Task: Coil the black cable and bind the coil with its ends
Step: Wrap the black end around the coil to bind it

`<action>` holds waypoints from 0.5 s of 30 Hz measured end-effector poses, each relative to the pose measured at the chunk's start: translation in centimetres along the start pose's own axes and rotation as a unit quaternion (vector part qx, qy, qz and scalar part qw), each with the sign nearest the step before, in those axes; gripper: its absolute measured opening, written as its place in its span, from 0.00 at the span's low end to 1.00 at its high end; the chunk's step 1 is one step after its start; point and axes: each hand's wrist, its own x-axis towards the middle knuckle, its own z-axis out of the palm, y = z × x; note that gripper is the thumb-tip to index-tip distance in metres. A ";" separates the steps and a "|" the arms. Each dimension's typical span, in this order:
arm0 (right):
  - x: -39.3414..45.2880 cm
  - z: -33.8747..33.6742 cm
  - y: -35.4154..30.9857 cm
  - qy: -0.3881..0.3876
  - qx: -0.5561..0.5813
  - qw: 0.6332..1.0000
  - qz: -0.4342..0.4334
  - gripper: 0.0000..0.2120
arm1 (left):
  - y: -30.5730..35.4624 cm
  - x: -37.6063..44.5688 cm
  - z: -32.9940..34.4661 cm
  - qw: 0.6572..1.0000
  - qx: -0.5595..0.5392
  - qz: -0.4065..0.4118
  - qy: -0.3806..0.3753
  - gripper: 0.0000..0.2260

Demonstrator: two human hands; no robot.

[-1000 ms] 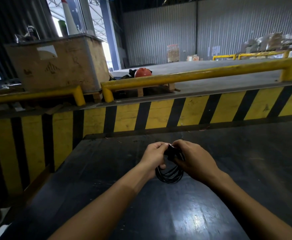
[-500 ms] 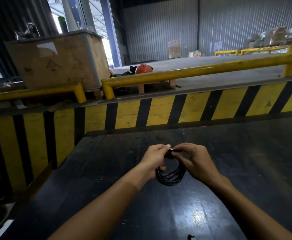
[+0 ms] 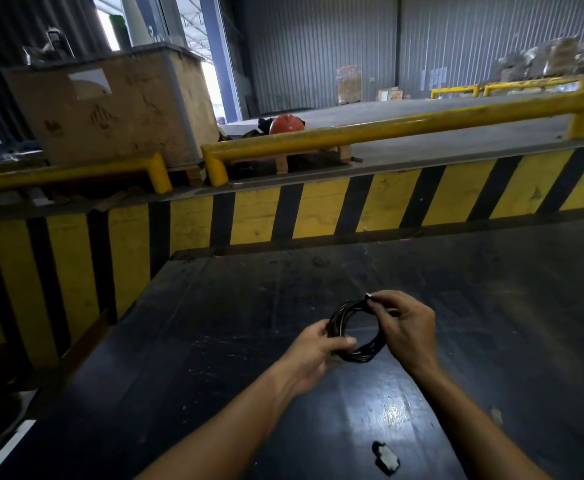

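The black cable (image 3: pixel 339 315) is wound into a small round coil held just above the dark table (image 3: pixel 214 341). My left hand (image 3: pixel 313 355) grips the coil's lower left side, thumb across the strands. My right hand (image 3: pixel 406 327) holds the coil's right side and pinches a cable end with a pale plug tip (image 3: pixel 369 296) at the top of the loop. The coil's right part is hidden behind my right fingers.
A small black and white object (image 3: pixel 386 462) lies on the table near the front edge. Beyond the table runs a yellow and black striped barrier (image 3: pixel 318 209) with yellow rails (image 3: pixel 387 129), a wooden crate (image 3: pixel 110 109) and an orange helmet (image 3: pixel 285 123).
The coil has turned from hanging below my hands to facing up as an open ring. My right hand has drawn the plug end to the top of it. The camera tilted down.
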 end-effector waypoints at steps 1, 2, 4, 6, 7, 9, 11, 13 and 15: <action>-0.5 0.1 0.4 0.000 -0.004 1.000 0.004 0.05 | -0.6 0.2 -0.1 1.000 -0.013 -0.002 0.023 0.11; -1.1 0.2 0.7 -0.005 -0.007 1.000 0.006 0.05 | -1.1 0.4 -0.1 0.998 -0.040 -0.006 0.043 0.11; -2.4 0.4 1.4 -0.031 -0.014 0.999 0.010 0.04 | -1.5 0.6 -0.2 0.994 -0.083 -0.005 0.070 0.11; -3.8 0.5 1.8 -0.079 0.000 0.996 0.041 0.04 | -1.7 0.7 -0.8 0.993 -0.079 0.002 0.092 0.12; -4.5 0.4 2.1 -0.110 0.020 0.991 0.077 0.05 | -1.9 0.7 -1.2 0.992 -0.067 0.002 0.104 0.13; -5.8 0.4 3.1 -0.163 0.031 0.972 0.166 0.09 | -2.2 0.6 -2.2 0.991 -0.035 -0.006 0.128 0.15; -7.1 0.3 5.5 -0.224 -0.047 0.946 0.231 0.13 | -2.6 0.6 -3.4 0.989 -0.005 -0.019 0.144 0.16; -8.8 0.1 8.1 -0.338 -0.160 0.887 0.270 0.17 | -3.2 0.5 -4.4 0.987 0.028 -0.034 0.151 0.19; -10.8 0.0 10.0 -0.449 -0.239 0.813 0.283 0.22 | -3.8 0.4 -5.2 0.986 0.067 -0.046 0.148 0.20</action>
